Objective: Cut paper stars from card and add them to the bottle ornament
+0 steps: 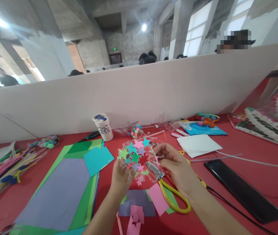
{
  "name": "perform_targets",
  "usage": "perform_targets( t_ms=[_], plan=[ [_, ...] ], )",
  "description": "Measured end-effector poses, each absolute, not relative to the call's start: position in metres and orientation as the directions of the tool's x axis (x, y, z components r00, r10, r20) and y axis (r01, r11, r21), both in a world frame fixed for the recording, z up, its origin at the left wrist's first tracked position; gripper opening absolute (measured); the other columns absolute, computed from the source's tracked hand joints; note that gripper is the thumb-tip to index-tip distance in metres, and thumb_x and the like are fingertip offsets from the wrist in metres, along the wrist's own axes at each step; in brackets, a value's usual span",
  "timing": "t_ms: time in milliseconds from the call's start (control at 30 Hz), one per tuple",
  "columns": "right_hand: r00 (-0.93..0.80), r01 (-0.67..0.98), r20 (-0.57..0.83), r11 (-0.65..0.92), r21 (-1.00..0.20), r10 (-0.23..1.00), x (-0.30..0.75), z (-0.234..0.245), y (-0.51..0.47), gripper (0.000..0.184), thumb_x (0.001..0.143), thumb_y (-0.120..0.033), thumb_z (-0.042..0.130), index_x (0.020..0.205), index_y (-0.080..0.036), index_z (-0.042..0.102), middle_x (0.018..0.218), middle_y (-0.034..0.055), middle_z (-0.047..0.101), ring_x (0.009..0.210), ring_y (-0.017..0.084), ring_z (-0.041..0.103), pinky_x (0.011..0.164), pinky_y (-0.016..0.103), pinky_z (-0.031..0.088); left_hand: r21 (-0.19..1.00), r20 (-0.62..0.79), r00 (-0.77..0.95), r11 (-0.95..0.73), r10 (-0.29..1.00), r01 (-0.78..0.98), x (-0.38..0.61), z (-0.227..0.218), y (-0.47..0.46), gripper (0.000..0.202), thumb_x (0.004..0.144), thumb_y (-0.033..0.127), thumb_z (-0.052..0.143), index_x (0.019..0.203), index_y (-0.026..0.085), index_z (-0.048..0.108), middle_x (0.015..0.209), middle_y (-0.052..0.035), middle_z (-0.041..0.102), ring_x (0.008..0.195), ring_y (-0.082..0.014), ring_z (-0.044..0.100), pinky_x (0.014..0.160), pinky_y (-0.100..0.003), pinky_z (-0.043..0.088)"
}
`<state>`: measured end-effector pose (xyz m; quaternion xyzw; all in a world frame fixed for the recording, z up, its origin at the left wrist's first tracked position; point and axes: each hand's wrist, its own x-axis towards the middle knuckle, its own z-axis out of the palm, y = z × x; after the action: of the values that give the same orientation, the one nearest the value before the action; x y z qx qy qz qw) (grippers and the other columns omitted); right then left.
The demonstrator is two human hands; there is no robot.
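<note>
Both my hands hold up a clear plastic piece (139,160) covered with small coloured paper stars, a little above the red table (226,195). My left hand (120,176) grips its lower left edge with the fingers closed on it. My right hand (178,166) pinches its right side near the top. Under it lie yellow-handled scissors (174,197) and scraps of pink and purple paper (139,204).
Sheets of green, purple and blue paper (63,192) lie at the left, beside a pile of pipe cleaners (4,173). A white paper cup (103,127) stands behind. A black phone (243,191) and white paper (198,145) lie at the right. A white partition (153,91) backs the table.
</note>
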<state>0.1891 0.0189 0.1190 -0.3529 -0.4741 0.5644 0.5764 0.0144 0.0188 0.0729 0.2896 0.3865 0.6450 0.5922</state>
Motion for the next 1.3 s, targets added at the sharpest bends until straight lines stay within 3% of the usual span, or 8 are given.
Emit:
perform_targets(
  t_ms=[100,267,433,533,600,900,1100,1300],
  plan=[
    [0.003,-0.274,0.244,0.235,-0.932,0.97,0.19,0.12,0.016,0.016,0.069,-0.008,0.057,0.076,-0.022,0.058,0.074,-0.0034,0.057,0.069,0.014,0.051,0.062,0.025,0.04,0.832,-0.094,-0.186,-0.025,0.978,-0.554,0.018,0.083,0.02,0.043,0.039,0.029,0.088,0.067,0.022,0.056,0.047,0.0127,0.044,0.047,-0.0072,0.051,0.058,-0.023,0.051],
    [0.078,-0.023,0.55,0.553,-0.833,0.832,0.192,0.127,0.002,0.015,0.081,-0.008,0.056,0.08,-0.023,0.058,0.082,-0.0011,0.054,0.078,0.016,0.05,0.067,0.028,0.041,0.846,-0.107,-0.242,-0.039,0.964,-0.532,0.026,0.098,0.018,0.048,0.033,0.023,0.087,0.071,0.022,0.058,0.061,0.0079,0.061,0.059,-0.0115,0.062,0.065,-0.026,0.052],
    [-0.133,0.403,0.91,0.861,-0.312,0.392,0.195,0.129,-0.01,0.027,0.079,0.002,0.054,0.097,-0.017,0.06,0.09,0.0049,0.054,0.081,0.018,0.054,0.069,0.034,0.046,0.884,-0.08,-0.194,-0.021,0.978,-0.468,0.033,0.105,0.014,0.034,0.041,0.01,0.084,0.064,0.018,0.059,0.066,0.0035,0.067,0.064,-0.0131,0.064,0.067,-0.025,0.051],
    [-0.283,0.515,0.935,0.856,-0.039,0.212,0.194,0.127,-0.011,0.028,0.078,0.0,0.057,0.102,-0.013,0.064,0.092,0.0067,0.057,0.082,0.02,0.054,0.076,0.038,0.048,0.893,-0.065,-0.149,-0.009,0.987,-0.45,0.035,0.106,0.012,0.032,0.045,0.009,0.082,0.069,0.018,0.063,0.065,0.0031,0.067,0.066,-0.0154,0.065,0.069,-0.027,0.051],
    [-0.32,0.541,0.926,0.841,0.006,0.199,0.191,0.126,-0.01,0.028,0.079,-0.001,0.058,0.105,-0.01,0.065,0.092,0.0074,0.06,0.085,0.021,0.054,0.081,0.039,0.047,0.896,-0.06,-0.136,-0.007,0.989,-0.443,0.035,0.105,0.011,0.033,0.046,0.009,0.081,0.072,0.018,0.064,0.067,0.0025,0.068,0.069,-0.017,0.066,0.072,-0.028,0.051],
    [-0.315,0.479,0.916,0.875,-0.074,0.25,0.188,0.13,-0.009,0.026,0.079,-0.001,0.056,0.102,-0.009,0.066,0.096,0.0086,0.06,0.087,0.022,0.053,0.083,0.043,0.045,0.877,-0.083,-0.116,0.017,0.99,-0.48,0.02,0.09,0.014,0.044,0.043,0.016,0.087,0.082,0.021,0.065,0.07,0.0035,0.066,0.068,-0.0145,0.066,0.067,-0.024,0.053],
    [-0.127,0.343,0.889,0.861,-0.376,0.439,0.196,0.131,-0.01,0.032,0.079,-0.003,0.051,0.106,-0.018,0.062,0.104,0.0073,0.054,0.095,0.023,0.052,0.082,0.041,0.043,0.845,-0.069,-0.135,-0.014,0.988,-0.534,0.015,0.08,0.017,0.044,0.042,0.025,0.088,0.079,0.024,0.065,0.073,0.0031,0.067,0.064,-0.0125,0.064,0.068,-0.025,0.054],
    [-0.049,0.209,0.764,0.755,-0.622,0.643,0.186,0.11,0.0,0.071,0.083,-0.019,0.056,0.146,-0.029,0.025,0.151,0.0065,0.025,0.141,0.031,0.018,0.113,0.056,0.022,0.838,-0.032,-0.195,-0.08,0.98,-0.54,0.023,0.077,0.013,0.05,0.049,0.029,0.087,0.094,0.026,0.066,0.081,0.0018,0.069,0.079,-0.0187,0.069,0.081,-0.032,0.054]
  ],
)
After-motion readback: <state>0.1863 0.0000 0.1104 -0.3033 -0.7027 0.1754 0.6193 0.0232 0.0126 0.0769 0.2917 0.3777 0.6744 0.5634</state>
